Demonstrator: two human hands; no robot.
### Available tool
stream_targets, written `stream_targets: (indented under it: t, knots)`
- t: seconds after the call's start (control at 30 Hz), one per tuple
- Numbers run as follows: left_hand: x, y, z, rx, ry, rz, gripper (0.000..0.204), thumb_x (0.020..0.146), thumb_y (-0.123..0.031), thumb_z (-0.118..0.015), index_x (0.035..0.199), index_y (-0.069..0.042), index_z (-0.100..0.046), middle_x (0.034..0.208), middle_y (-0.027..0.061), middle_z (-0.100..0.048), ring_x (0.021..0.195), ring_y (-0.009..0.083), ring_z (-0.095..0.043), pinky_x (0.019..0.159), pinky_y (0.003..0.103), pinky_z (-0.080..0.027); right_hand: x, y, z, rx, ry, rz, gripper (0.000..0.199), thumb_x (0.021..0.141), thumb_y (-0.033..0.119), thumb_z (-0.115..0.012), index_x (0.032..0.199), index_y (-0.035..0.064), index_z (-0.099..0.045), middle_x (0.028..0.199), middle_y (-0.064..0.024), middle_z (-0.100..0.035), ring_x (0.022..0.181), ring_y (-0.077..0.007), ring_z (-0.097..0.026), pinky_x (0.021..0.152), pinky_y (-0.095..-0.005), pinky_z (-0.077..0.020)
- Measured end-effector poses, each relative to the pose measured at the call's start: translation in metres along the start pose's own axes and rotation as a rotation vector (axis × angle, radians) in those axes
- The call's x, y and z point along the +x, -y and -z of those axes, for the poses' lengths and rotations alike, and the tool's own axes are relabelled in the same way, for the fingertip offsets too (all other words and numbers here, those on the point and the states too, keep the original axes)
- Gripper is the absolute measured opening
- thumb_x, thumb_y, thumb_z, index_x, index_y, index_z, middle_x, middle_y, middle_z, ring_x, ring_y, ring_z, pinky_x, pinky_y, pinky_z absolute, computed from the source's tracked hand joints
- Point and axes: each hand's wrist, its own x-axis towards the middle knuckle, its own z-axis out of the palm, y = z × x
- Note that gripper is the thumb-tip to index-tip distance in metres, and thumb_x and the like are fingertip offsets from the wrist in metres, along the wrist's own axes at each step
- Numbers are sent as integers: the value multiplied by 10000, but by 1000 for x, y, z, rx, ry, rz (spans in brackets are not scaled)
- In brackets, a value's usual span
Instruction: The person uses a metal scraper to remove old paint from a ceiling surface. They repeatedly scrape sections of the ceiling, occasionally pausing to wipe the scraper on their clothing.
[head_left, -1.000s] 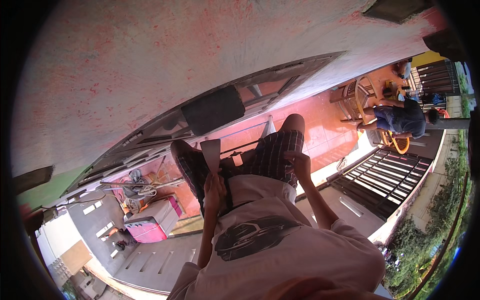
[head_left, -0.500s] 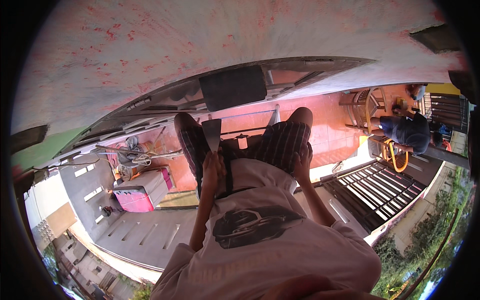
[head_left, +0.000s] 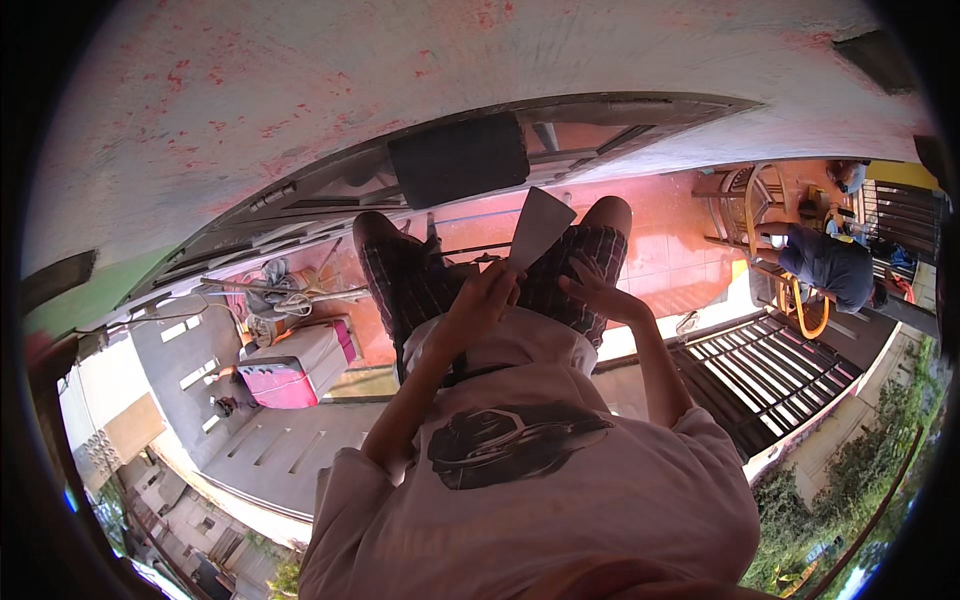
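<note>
A wide-bladed putty knife (head_left: 535, 232) stands nearly upright, its flat pale-grey metal blade flaring from a narrow neck to a broad straight edge at the far end, tipped slightly to the right. Its handle is hidden inside the curled fingers (head_left: 487, 295); the blade rises just above them, and left of the open fingers (head_left: 590, 290).

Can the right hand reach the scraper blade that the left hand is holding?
Probably yes. The right hand hangs open just beside the scraper, which the left hand grips by its handle, and nothing lies between them.
</note>
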Motion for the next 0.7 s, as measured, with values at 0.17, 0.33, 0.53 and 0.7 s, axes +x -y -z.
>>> stream_targets:
  t: [0.17, 0.33, 0.53, 0.7]
  knots:
    - [20, -39, -23, 34, -11, -218, 236, 1034, -167, -455, 1153, 12, -551, 765, 93, -594, 651, 158, -569, 597, 324, -443, 22, 22, -45, 428, -284, 311, 510, 1062, 403, -369, 1343, 0, -508, 1364, -125, -537, 1254, -196, -493, 1048, -316, -381]
    - [28, -39, -20, 315, 42, -306, 304, 1022, -179, -485, 1265, 0, -529, 903, 132, -634, 793, 166, -633, 692, 309, -493, 30, 44, -63, 665, -664, 515, 359, 1072, 265, -390, 1189, -8, -591, 1032, -59, -664, 902, -131, -596, 827, -256, -465]
    - [24, -33, 18, -205, -165, -84, 499, 1023, -273, -501, 1440, -37, -363, 1203, 122, -582, 1019, 219, -648, 790, 321, -531, 14, 52, -14, 686, -1026, 494, 335, 1063, 261, -418, 1172, 0, -598, 774, 4, -546, 621, -101, -513, 611, -271, -474]
    - [24, -44, 63, -450, -332, -243, 464, 1027, -336, -465, 1384, -47, -393, 1261, 127, -549, 1010, 253, -653, 804, 368, -545, 28, 13, 26, 964, -1106, 440, 264, 1025, 197, -449, 1129, -3, -584, 681, 30, -419, 557, -62, -409, 503, -246, -368]
